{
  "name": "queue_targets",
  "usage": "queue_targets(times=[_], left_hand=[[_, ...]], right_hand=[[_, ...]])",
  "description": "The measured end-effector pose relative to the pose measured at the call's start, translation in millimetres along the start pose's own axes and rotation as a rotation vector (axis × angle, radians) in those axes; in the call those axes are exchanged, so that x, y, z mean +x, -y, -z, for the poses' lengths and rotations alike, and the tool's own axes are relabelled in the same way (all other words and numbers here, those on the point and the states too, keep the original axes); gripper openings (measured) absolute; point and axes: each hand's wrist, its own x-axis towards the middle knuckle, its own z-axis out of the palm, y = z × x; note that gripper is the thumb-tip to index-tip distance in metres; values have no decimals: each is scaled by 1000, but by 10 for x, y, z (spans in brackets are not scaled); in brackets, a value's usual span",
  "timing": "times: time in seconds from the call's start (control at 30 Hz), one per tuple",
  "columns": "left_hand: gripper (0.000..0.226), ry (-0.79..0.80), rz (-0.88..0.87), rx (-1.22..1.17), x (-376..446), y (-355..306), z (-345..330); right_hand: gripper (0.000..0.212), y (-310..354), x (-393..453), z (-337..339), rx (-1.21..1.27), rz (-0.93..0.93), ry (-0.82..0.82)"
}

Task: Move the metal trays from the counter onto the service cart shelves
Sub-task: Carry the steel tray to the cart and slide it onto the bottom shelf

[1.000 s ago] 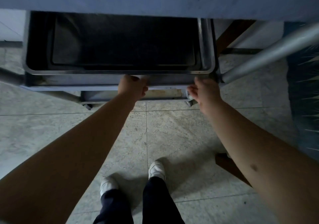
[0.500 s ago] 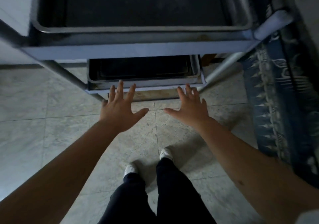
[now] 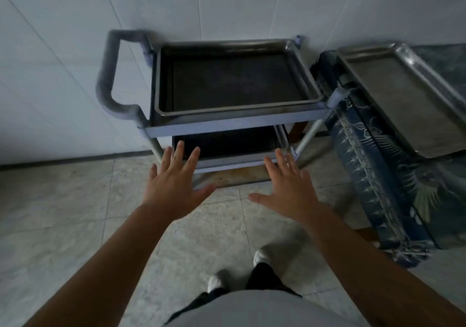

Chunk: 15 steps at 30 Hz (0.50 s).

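Both hands off lower tray since a second ago, person straightened; whole cart (image 3: 227, 125) now visible. Left hand (image 3: 174, 183) and right hand (image 3: 285, 188) spread flat, empty. Top-shelf tray (image 3: 237, 105) and lower-shelf tray (image 3: 278, 137) seated inside rims, so neither slides. Third tray (image 3: 403, 99) waits on cloth-covered table (image 3: 378, 188), right of cart.

Service cart (image 3: 234, 125) stood against the wall (image 3: 227, 4). One tray (image 3: 302, 101) on its top shelf, another (image 3: 278, 135) below; third tray (image 3: 393, 94) right of cart.
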Motion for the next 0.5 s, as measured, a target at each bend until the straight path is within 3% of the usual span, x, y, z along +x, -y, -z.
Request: queue_targets(times=[0.27,0.5], left_hand=[[104,-19,-173,-19,40,-454,99],[104,36,-506,50,201,-1749,82]], right_hand=[[115,-208,-551,118,98,-194,-40],[117,-995,-1511,191,114,-469,-120]])
